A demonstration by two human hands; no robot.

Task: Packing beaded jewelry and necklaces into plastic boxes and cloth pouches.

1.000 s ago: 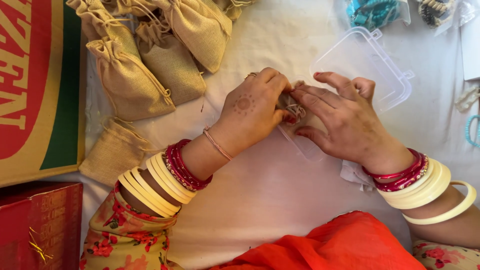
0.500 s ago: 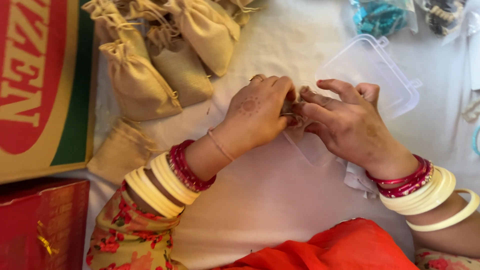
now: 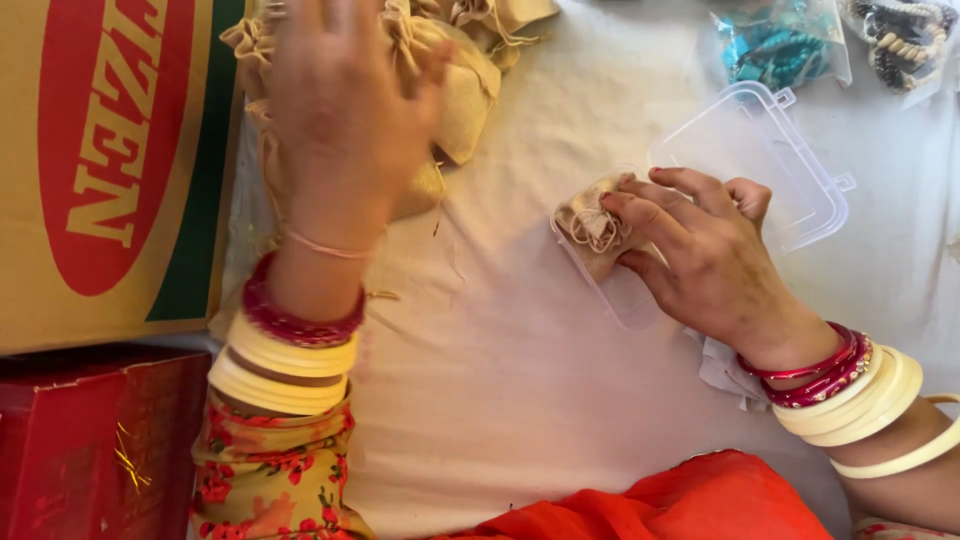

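Note:
My right hand [image 3: 705, 255] presses a small beige drawstring pouch [image 3: 592, 225] into a clear plastic box [image 3: 640, 295] on the white cloth, fingers curled over the pouch. The box's clear hinged lid [image 3: 760, 160] lies open behind the hand. My left hand [image 3: 340, 110] is raised and blurred over a heap of beige drawstring pouches [image 3: 465, 95] at the upper left, fingers spread, holding nothing that I can see. Both wrists carry cream and red bangles.
A large cardboard carton [image 3: 100, 170] with a red oval stands at the left, a red box [image 3: 95, 440] below it. Bags of teal beads [image 3: 775, 45] and dark beads [image 3: 900, 40] lie at the top right. Orange fabric [image 3: 650, 505] covers my lap.
My left hand left the pouch at the centre and swung up and left over the heap of pouches. The right hand stays on the pouch in the clear box.

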